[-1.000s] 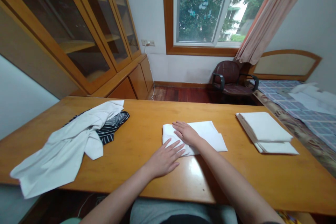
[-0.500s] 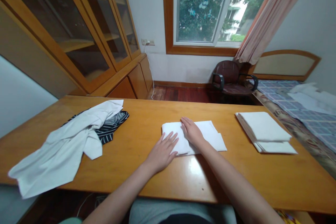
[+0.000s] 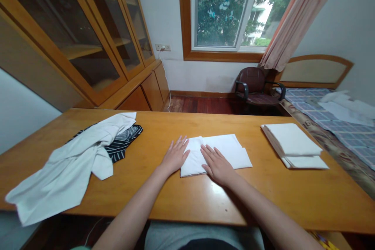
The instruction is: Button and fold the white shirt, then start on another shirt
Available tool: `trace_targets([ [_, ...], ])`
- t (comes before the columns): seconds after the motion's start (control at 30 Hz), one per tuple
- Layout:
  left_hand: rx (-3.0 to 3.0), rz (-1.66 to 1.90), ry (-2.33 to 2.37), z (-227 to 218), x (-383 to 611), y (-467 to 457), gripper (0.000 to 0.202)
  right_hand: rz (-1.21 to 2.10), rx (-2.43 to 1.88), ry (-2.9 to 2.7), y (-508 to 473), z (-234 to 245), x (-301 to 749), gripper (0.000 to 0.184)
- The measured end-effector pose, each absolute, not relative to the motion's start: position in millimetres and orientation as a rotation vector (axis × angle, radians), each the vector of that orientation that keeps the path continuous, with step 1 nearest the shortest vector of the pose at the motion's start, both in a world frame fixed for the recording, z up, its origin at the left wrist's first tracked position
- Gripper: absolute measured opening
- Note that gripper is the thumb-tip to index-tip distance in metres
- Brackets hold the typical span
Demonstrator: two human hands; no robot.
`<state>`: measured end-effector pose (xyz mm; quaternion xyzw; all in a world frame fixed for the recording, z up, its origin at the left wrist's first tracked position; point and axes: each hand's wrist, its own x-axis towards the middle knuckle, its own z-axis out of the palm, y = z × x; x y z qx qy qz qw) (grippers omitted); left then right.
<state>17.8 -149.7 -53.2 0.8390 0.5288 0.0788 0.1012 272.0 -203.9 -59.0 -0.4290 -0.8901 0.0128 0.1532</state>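
Observation:
A white cloth [image 3: 234, 152], partly folded, lies flat on the wooden table in front of me. Its left part is doubled over into a thicker layer. My left hand [image 3: 175, 153] rests at the left edge of this fold, fingers stretched out and spread, partly on the cloth and partly on the table. Across the middle of the cloth, by the fold's right edge, my right hand [image 3: 217, 164] lies flat with its fingers extended. Neither hand grips anything. The cloth under both palms is hidden.
A loose white cloth [image 3: 73, 160] lies heaped over a black striped cloth [image 3: 123, 142] at the table's left, hanging past the front edge. Folded white cloths [image 3: 293, 140] are stacked at the right. Beyond the wooden table [image 3: 164, 211] stand a chair [image 3: 253, 86], a bed and a glass-doored cabinet.
My left hand has moved away from me and left, to the fold's left edge. My right hand has come nearer to me. The fold's near left corner now shows.

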Motion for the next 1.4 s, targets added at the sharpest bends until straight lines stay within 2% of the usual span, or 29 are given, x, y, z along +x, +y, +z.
trace_targets([
  [0.2,2.305,0.368,1.651,-59,2,-140,0.057,-0.023,-1.259,-2.584,-208,-59,277,0.059],
  [0.4,1.984,0.764,1.677,-66,5,-155,0.055,-0.016,-1.274,-2.586,-210,-57,275,0.059],
  [0.5,1.685,0.893,1.61,-63,10,-170,0.061,-0.003,-1.289,-2.586,-210,-56,275,0.059],
  [0.67,1.352,0.85,1.585,-52,9,-184,0.083,0.031,-1.263,-2.604,-210,-54,270,0.057],
  [0.8,1.348,0.791,1.586,-51,2,-184,0.09,0.09,-1.212,-2.6,-211,-53,264,0.056],
  [1.13,1.501,0.868,1.566,-60,-7,-179,0.086,0.286,-1.145,-2.579,-212,-42,256,0.053],
  [1.4,1.654,0.813,1.845,-7,-46,-161,0.078,0.377,-1.073,-2.424,-211,-28,272,0.036],
])
